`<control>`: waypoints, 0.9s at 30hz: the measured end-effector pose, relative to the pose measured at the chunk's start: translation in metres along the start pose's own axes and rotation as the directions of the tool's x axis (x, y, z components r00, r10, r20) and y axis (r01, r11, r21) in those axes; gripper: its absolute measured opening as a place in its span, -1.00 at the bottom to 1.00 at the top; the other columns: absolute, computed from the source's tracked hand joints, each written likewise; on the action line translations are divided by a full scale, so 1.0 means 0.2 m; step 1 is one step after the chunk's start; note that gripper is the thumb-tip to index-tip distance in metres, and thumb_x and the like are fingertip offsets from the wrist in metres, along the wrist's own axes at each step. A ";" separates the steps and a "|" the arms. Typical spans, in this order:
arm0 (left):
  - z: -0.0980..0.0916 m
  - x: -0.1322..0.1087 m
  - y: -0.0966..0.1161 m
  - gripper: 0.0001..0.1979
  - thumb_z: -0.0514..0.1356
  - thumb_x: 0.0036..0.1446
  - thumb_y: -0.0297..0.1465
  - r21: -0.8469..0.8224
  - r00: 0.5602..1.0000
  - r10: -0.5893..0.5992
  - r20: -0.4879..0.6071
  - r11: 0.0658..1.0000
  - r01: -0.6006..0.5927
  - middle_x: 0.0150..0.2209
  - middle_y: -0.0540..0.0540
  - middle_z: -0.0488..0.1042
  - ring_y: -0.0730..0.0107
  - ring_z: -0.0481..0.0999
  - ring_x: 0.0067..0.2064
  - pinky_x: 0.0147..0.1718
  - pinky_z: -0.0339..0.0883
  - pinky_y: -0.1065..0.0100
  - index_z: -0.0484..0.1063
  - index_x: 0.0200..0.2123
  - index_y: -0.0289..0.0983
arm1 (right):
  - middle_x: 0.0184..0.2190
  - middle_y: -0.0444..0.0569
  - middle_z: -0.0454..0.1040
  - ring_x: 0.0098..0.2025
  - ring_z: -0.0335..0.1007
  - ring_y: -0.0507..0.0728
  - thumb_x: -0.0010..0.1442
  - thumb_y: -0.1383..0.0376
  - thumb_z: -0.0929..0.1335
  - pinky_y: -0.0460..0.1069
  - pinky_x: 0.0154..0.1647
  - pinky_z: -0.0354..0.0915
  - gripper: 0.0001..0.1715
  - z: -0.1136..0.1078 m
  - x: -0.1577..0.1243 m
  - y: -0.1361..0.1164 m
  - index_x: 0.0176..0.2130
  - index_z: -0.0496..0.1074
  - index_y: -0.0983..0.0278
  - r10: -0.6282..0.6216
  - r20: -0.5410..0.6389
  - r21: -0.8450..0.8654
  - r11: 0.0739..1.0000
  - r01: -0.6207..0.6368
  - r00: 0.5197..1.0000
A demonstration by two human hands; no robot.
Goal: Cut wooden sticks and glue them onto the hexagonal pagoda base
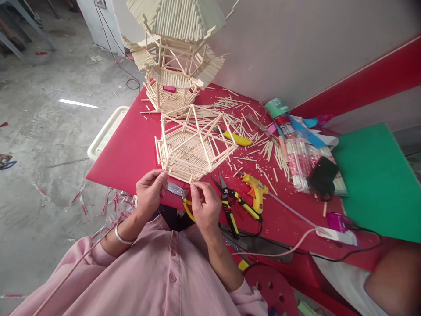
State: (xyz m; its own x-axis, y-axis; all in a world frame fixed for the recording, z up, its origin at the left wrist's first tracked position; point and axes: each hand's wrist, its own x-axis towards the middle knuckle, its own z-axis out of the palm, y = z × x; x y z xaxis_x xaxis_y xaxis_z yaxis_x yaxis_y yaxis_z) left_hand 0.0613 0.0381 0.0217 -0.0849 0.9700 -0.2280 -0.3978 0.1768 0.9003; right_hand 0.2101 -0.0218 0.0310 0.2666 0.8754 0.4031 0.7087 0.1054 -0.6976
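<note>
A many-sided frame of thin wooden sticks (210,151) stands on the red table, with a floor of sticks laid in rings. At its near edge, my left hand (150,189) pinches thumb and finger together by the left corner. My right hand (206,205) is likewise closed in a pinch by the near corner. A thin stick rail runs between the two pinches; whether it is loose or fixed to the frame I cannot tell. Scissors with yellow handles (188,210) lie just below, between my hands, partly hidden.
A tiered stick pagoda (179,26) stands behind. Loose sticks (230,103) litter the red table (120,149). To the right lie a yellow glue gun (255,188), cutters (232,202), a yellow knife (237,138), stick packs (297,164) and a green board (381,184). Another person's arm (394,281) shows lower right.
</note>
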 end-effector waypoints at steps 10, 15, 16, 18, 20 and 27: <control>0.00 -0.01 0.01 -0.77 0.41 0.03 -0.24 -0.012 1.000 0.010 0.011 1.000 -0.010 -0.68 0.09 0.36 0.60 0.23 -0.68 -0.70 0.08 0.50 0.56 -0.37 -0.28 | -0.31 0.00 0.58 -0.30 0.52 0.08 0.37 0.28 0.33 -0.05 -0.29 0.42 -0.85 0.00 0.00 0.00 -0.16 0.50 0.26 -0.041 -0.021 0.002 0.999 0.041 0.999; -0.01 0.00 -0.01 -0.78 0.40 0.05 -0.23 -0.003 1.000 0.007 0.014 1.000 -0.007 -0.67 0.08 0.37 0.59 0.24 -0.68 -0.69 0.09 0.49 0.57 -0.36 -0.28 | -0.33 0.00 0.57 -0.33 0.52 0.08 0.38 0.27 0.32 -0.05 -0.31 0.43 -0.84 0.00 0.00 -0.01 -0.16 0.50 0.26 -0.039 -0.023 -0.005 0.999 0.039 0.999; -0.01 0.00 -0.01 -0.78 0.40 0.05 -0.23 -0.002 1.000 0.007 0.016 1.000 -0.007 -0.67 0.08 0.37 0.59 0.23 -0.68 -0.70 0.09 0.49 0.57 -0.36 -0.27 | -0.33 0.00 0.57 -0.33 0.52 0.08 0.38 0.27 0.32 -0.05 -0.31 0.43 -0.84 0.00 0.00 -0.01 -0.17 0.50 0.26 -0.038 -0.023 -0.008 0.999 0.038 0.999; -0.01 0.00 0.00 -0.78 0.40 0.05 -0.23 -0.006 1.000 0.007 0.018 1.000 -0.007 -0.67 0.08 0.37 0.59 0.23 -0.68 -0.70 0.09 0.49 0.57 -0.37 -0.27 | -0.33 0.00 0.58 -0.33 0.52 0.08 0.37 0.26 0.32 -0.04 -0.31 0.44 -0.84 0.00 0.00 -0.01 -0.17 0.50 0.25 -0.038 -0.025 -0.009 0.999 0.037 0.999; 0.00 0.00 0.00 -0.78 0.40 0.05 -0.23 -0.006 1.000 0.007 0.016 1.000 -0.006 -0.67 0.08 0.36 0.59 0.23 -0.68 -0.70 0.10 0.49 0.56 -0.37 -0.27 | -0.32 0.01 0.58 -0.33 0.53 0.08 0.38 0.25 0.32 -0.04 -0.30 0.44 -0.83 0.00 0.00 -0.01 -0.17 0.51 0.25 -0.035 -0.025 -0.009 0.999 0.035 0.999; 0.00 0.00 0.00 -0.76 0.40 0.05 -0.21 0.009 1.000 0.010 0.014 1.000 -0.010 -0.67 0.09 0.36 0.59 0.23 -0.68 -0.70 0.10 0.48 0.56 -0.37 -0.27 | -0.32 0.01 0.58 -0.33 0.51 0.08 0.39 0.23 0.31 -0.05 -0.33 0.42 -0.80 0.00 0.01 -0.01 -0.17 0.51 0.25 -0.029 -0.021 -0.018 0.999 0.029 0.999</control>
State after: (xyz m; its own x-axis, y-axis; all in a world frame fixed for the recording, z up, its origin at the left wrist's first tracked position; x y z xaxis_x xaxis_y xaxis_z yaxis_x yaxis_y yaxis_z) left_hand 0.0606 0.0381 0.0219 -0.0757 0.9740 -0.2134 -0.3890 0.1682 0.9058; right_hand 0.2096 -0.0211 0.0333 0.2594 0.8620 0.4354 0.7278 0.1218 -0.6748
